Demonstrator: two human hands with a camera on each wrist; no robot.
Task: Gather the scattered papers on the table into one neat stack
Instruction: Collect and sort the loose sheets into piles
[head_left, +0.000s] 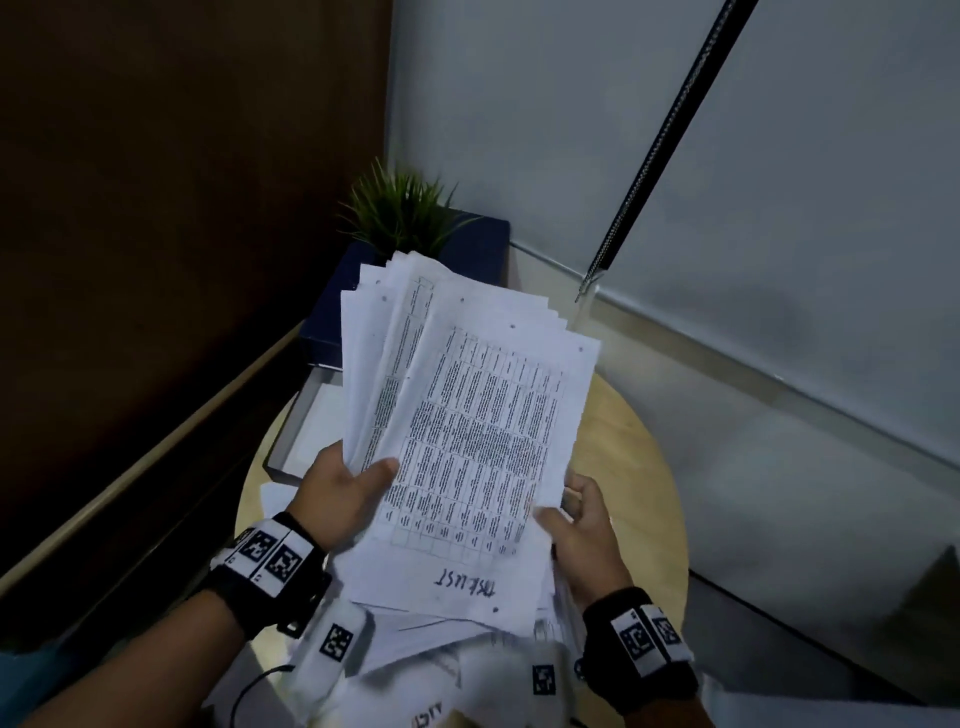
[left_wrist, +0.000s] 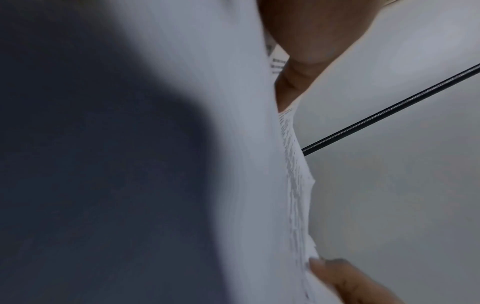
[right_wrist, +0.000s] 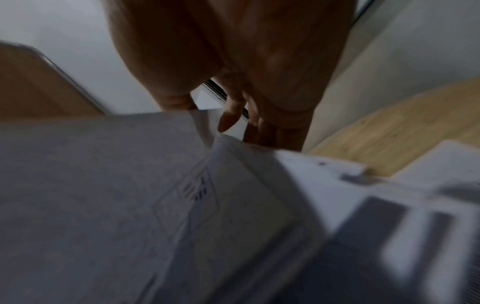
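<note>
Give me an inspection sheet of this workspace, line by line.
Surface: round wooden table, partly covered.
Job's things: fanned bundle of papers, uneven edges; more loose sheets beneath.
Clutter: potted plant, dark blue box, open tray.
Grippers: left hand grips the bundle's left edge; right hand grips its right edge.
Cables: thin wire near the left wrist; beaded blind cord.
Surroundings: dark panel left, pale blind right.
</note>
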